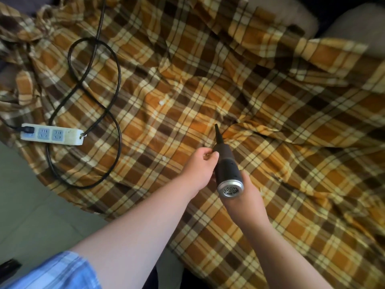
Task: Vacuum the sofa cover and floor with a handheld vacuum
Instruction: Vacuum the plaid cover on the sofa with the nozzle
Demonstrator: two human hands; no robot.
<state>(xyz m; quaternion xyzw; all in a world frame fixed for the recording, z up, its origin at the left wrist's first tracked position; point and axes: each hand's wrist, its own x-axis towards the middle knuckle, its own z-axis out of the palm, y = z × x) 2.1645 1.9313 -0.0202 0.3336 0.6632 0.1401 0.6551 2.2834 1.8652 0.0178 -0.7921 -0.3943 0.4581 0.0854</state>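
Handheld vacuum (227,170), dark-bodied with a silver vented rear cap, is held low over the plaid sofa cover (270,113), its narrow black nozzle (218,135) pointed away from the camera toward a raised fold in the fabric. It is gripped underneath by the right hand (248,197), closed around the body near the rear cap, while the left hand (199,167) is pressed against the side, fingers curled onto the front section. A white power strip (52,134) (one plug seated at its left end) is laid on the cover well to the left, its black cord (93,84) looped across the cloth, and pale floor (31,205) is seen beyond the cover's edge.
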